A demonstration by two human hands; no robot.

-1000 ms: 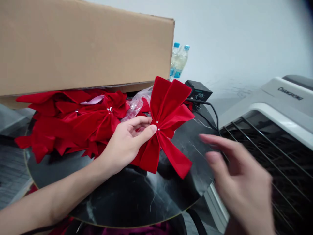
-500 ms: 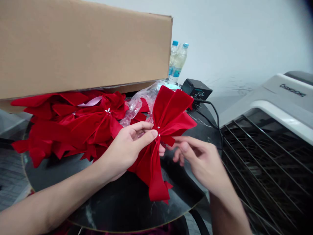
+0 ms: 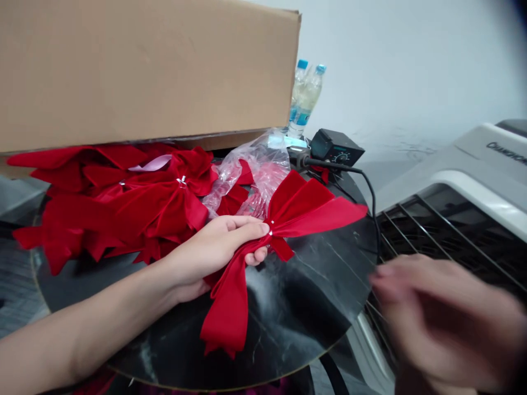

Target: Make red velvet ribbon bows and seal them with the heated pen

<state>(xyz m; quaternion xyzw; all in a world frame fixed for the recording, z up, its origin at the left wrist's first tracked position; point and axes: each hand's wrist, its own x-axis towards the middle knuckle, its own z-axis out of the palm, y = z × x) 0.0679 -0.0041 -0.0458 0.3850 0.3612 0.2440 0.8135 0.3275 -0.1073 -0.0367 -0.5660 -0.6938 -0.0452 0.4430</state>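
Observation:
My left hand (image 3: pixel 222 244) is closed round the knot of a red velvet bow (image 3: pixel 288 219), thumb on its small silver clip. The bow's loops point right and its tails hang down over the round black marble tabletop (image 3: pixel 304 291). My right hand (image 3: pixel 444 321) is off to the lower right, away from the bow and smeared by motion, near the edge of the table. A heap of more red bows (image 3: pixel 123 203) lies to the left of my left hand.
A big cardboard box (image 3: pixel 144 71) stands behind the bows. A clear plastic bag (image 3: pixel 255 170) holds more red pieces. Two water bottles (image 3: pixel 304 96), a small black dial box (image 3: pixel 335 148) with a cable, and a white and black appliance with a wire grille (image 3: pixel 453 225) at the right.
My right hand let go of the bow's middle and pulled away to the lower right. The bow has turned so that its loops now lie flatter and point right.

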